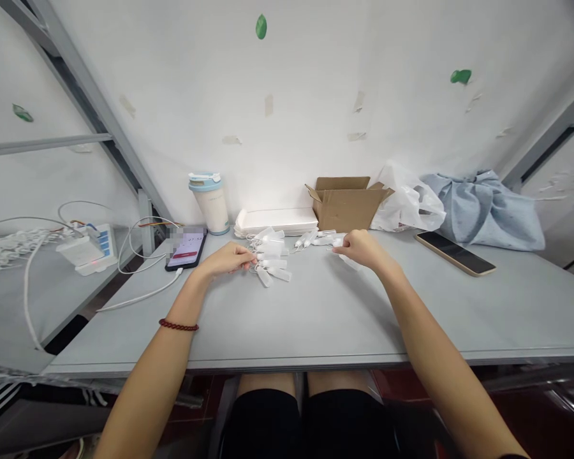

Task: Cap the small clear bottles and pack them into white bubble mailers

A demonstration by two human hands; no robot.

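A bunch of small translucent white tags with thin white cords [272,248] lies fanned out on the grey table. My left hand [229,258] is closed at the left edge of this bunch, its fingertips pinching at the cord ends. Further right, a looser group of similar tags [310,239] rests in front of the cardboard box. My right hand [363,247] is closed in a pinch at the right end of that group. A translucent tag [350,262] shows just under its fingers, partly hidden by the hand.
Along the wall stand a tumbler with a blue lid [210,203], a stack of white trays [277,221], an open cardboard box [349,207], a plastic bag [409,201] and a blue cloth bundle [488,210]. Phones lie left [187,248] and right [454,252]. A charging cable [143,297] crosses the left side.
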